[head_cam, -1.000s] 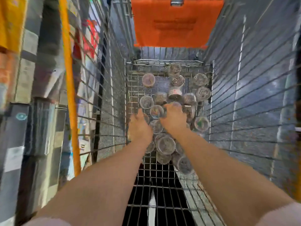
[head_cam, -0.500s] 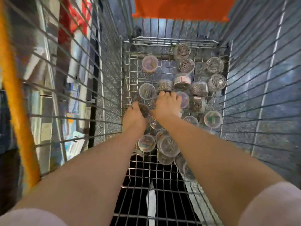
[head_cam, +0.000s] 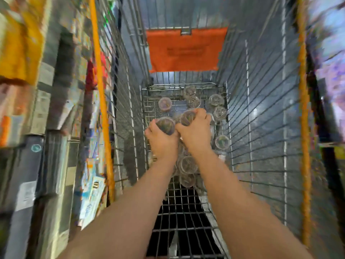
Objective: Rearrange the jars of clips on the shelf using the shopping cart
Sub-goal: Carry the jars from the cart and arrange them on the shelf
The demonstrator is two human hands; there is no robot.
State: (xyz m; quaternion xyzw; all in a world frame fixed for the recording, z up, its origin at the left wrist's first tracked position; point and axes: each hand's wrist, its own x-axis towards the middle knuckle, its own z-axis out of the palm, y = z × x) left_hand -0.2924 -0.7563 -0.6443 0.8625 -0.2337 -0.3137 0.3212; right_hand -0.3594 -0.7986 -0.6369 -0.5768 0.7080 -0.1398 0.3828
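Looking down from the head view, the left hand curls round one jar of clips and the right hand grips a second jar, side by side at centre. Loose jars litter the shopping cart floor from twelve to six o'clock. The shelf stands at nine o'clock. Most of the restocking seems left to do.

Clear jars of clips lie piled on shopping cart floor; L jar & R jar are held above pile.
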